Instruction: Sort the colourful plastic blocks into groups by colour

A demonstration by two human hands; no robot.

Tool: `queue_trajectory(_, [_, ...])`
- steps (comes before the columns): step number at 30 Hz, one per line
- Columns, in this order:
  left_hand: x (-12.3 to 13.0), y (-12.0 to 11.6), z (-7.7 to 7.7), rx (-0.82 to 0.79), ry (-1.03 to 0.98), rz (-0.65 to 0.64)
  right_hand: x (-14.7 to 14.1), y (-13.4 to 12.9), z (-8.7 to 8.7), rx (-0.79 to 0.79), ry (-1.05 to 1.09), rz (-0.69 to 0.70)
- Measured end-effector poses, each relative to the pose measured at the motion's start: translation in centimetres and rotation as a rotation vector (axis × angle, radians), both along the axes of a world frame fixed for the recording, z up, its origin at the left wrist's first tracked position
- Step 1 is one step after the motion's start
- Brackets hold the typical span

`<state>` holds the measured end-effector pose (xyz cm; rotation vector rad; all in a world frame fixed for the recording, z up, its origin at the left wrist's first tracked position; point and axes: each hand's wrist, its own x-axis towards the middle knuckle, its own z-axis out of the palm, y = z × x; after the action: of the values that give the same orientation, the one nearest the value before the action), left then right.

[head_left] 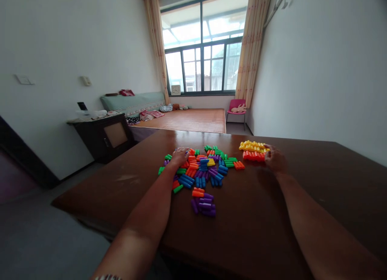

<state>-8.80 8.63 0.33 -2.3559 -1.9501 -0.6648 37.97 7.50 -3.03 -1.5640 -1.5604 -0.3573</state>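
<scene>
My left hand reaches into the left side of a loose pile of plastic tube-shaped blocks in green, orange, blue, purple and yellow. Its fingertips are down among orange and blue pieces, and what they touch is partly hidden. To the right, my right hand is bent around the right end of a row of red-orange blocks, its fingers pressed to that end. Directly behind that row, a stack of yellow blocks lies lined up, close to my right fingertips.
A small group of purple blocks lies nearer me on the brown table. Beyond the table's far edge stand a bed, a pink chair and a dark cabinet at the left.
</scene>
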Motion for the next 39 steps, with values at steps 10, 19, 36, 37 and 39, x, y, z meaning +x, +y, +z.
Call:
queue_trajectory(10, [2.5,1.1,0.3,-0.063,0.195,-0.078,-1.1,-0.3,0.3,-0.016,-0.115,0.074])
queue_trajectory(19, [2.1,0.4,0.4,0.009,0.071,0.015,-2.4,-0.7,0.6,0.005,-0.132,0.165])
queue_trajectory(36, [6.5,-2.7,2.8,-0.352,-1.308,-0.402,-14.7,-3.8,4.4,-0.129,0.013,0.625])
queue_trajectory(37, [6.9,-3.1,2.9,-0.416,-1.366,-0.447,-15.5,-4.3,4.5,-0.137,0.028,0.686])
queue_trajectory(39, [7.6,-3.9,3.3,-0.49,-1.416,-0.519,-16.8,-5.0,4.9,-0.136,0.067,0.761])
